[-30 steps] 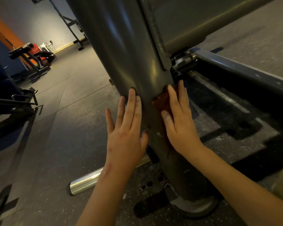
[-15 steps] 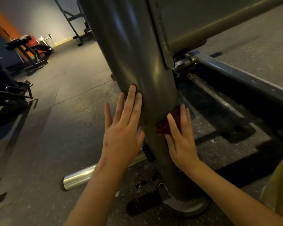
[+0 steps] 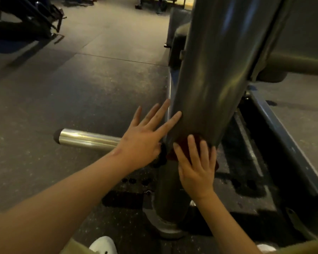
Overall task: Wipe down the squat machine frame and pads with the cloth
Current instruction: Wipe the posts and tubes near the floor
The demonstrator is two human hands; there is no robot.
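Note:
A thick grey metal post of the squat machine frame (image 3: 211, 74) slants down to a foot plate on the floor. My right hand (image 3: 196, 165) lies flat with straight fingers on a dark red cloth (image 3: 182, 145), pressing it against the lower part of the post. Most of the cloth is hidden under the hand. My left hand (image 3: 145, 136) is spread open to the left of the post, its fingertips touching the post's side.
A chrome weight peg (image 3: 86, 139) sticks out to the left near the floor. A dark blue frame rail (image 3: 283, 136) runs along the right. Other gym machines (image 3: 26, 17) stand at the far left. Speckled rubber floor all round; my white shoe (image 3: 104, 245) is below.
My right hand slid the cloth down the post. My left hand spread its fingers and now touches the post only with the fingertips. The view swung round to the right.

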